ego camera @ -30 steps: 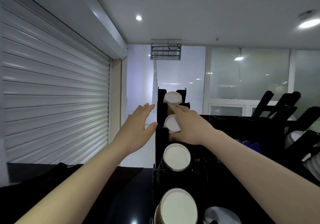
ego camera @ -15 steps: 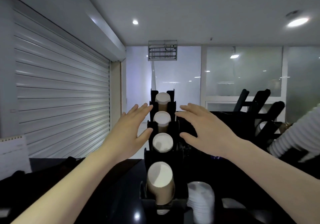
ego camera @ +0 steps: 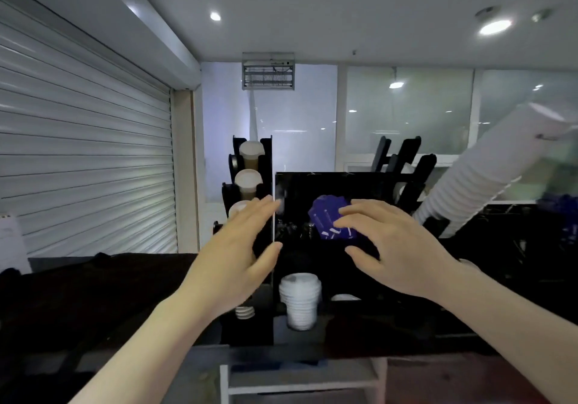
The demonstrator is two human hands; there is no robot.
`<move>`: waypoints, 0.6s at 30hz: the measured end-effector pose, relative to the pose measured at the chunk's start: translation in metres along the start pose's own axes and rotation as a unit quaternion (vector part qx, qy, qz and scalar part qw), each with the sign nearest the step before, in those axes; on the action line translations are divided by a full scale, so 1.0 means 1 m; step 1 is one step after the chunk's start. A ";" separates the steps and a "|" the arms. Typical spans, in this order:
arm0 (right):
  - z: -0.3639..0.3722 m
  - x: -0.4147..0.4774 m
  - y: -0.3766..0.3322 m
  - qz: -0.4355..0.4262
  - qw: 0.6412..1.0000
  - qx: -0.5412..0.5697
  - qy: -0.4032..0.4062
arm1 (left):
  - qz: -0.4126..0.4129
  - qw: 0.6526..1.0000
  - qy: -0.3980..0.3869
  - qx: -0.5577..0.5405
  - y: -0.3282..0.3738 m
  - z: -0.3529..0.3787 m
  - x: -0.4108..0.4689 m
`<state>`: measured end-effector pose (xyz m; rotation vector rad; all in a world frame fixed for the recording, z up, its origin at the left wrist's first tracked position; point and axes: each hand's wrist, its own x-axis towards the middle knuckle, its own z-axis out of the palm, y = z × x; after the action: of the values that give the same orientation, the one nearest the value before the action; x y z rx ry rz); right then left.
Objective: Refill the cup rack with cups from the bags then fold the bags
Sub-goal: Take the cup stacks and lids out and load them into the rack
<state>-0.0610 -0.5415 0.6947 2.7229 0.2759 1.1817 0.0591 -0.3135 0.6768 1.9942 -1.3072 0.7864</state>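
Observation:
A black stepped cup rack (ego camera: 269,165) stands on the dark counter, its slots holding brown paper cups (ego camera: 250,159) with white bottoms facing me. My left hand (ego camera: 237,259) hovers open in front of the rack's lower slots and hides them. My right hand (ego camera: 394,247) is open too, fingers spread, in front of a black box with blue packets (ego camera: 325,219). A long white cup stack in a clear bag (ego camera: 488,175) leans in from the upper right. Both hands hold nothing.
A short stack of white lids (ego camera: 300,297) sits at the rack's base. A second black rack (ego camera: 406,159) stands behind the box. A closed roller shutter (ego camera: 84,165) fills the left. A white frame (ego camera: 300,381) is at the counter's near edge.
My right hand let go of the cup in the rack. Both hands drew back and down from the rack, and the view pulled away. The bagged white cup stack came into view at right.

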 end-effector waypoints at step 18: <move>-0.026 -0.114 0.077 0.192 0.980 0.022 -0.042 | 0.020 0.995 -0.062 -0.081 0.058 0.089 0.019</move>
<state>-0.1482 -0.6402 0.6489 2.9419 -0.2516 1.1496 0.0242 -0.4108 0.6448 1.9180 -1.4388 0.5643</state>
